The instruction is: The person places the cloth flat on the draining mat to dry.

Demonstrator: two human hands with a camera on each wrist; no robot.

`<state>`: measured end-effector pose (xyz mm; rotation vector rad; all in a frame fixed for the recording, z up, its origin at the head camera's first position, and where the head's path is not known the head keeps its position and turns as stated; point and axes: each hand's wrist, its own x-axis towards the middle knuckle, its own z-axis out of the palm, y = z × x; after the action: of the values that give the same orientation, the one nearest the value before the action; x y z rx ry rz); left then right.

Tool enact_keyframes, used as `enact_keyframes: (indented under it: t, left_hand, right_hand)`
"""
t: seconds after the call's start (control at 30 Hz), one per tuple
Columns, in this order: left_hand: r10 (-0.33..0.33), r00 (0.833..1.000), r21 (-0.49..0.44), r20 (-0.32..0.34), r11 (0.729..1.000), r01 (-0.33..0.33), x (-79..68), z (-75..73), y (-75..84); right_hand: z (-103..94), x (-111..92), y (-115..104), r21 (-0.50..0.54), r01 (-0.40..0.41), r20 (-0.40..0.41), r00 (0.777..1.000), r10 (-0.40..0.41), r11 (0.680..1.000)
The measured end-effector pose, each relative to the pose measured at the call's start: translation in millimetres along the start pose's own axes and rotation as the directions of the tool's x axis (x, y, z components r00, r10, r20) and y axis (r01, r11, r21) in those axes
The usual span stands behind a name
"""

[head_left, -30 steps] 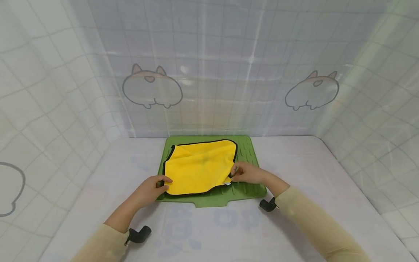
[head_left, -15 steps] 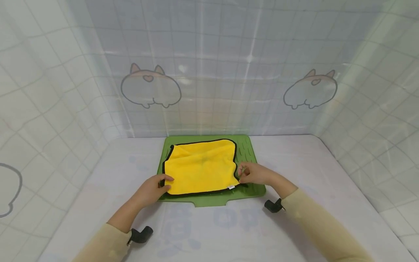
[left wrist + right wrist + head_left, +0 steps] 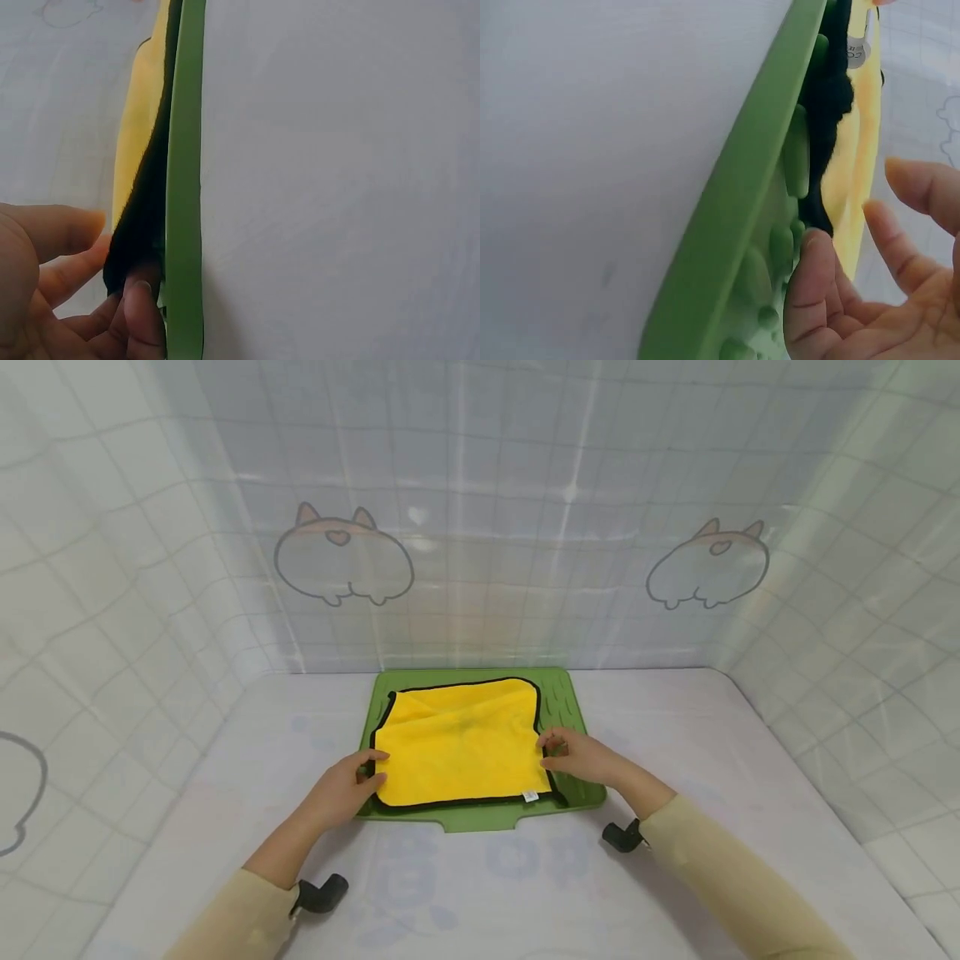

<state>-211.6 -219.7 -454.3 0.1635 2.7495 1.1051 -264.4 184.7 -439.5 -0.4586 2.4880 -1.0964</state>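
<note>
Yellow cloth over the green tray, its edges half hidden by my fingers

The yellow cloth (image 3: 457, 743) lies spread on the green tray (image 3: 480, 821), hiding most of it; a few raised ridges (image 3: 558, 702) show along my right side. Its black edging (image 3: 453, 802) runs round the outside, and at the near right corner a dark bit pokes out that I can't tell as fold, edging or shadow. The white tag (image 3: 531, 796) sits beside that corner; the right wrist view shows print on it, turned and too small to read.

My left hand (image 3: 337, 793) is at the cloth's left edge, thumb and forefinger parted above it. From that wrist, other fingertips reach beneath the raised black underside, which is too dark to read, so I can't tell whether I grip the cloth or merely touch it. My right hand (image 3: 588, 760) is at the opposite edge, thumb and forefinger spread apart, the remaining fingers loosely bent, one tip against the edging.

Both wrist views cut off part of the hand and tray. My sleeves (image 3: 742, 877) run out of the head view, and blue print on the white tabletop (image 3: 480, 910) is too faint to make out.
</note>
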Motion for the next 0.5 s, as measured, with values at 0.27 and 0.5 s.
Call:
enact_keyframes:
  t: [0.27,0.5]
  left_hand:
    - [0.024,1.000,-0.015,-0.014,1.000,-0.024,4.4,-2.5,-4.3]
    - [0.025,1.000,-0.021,0.005,0.999,-0.025,5.4,-2.4,-3.4]
  right_hand:
    - [4.6,14.8,-3.8,0.086,-0.031,-0.029,0.999,0.033,0.996]
    - [2.6,16.6,-3.5,-0.005,-0.031,-0.022,0.999,0.031,0.999]
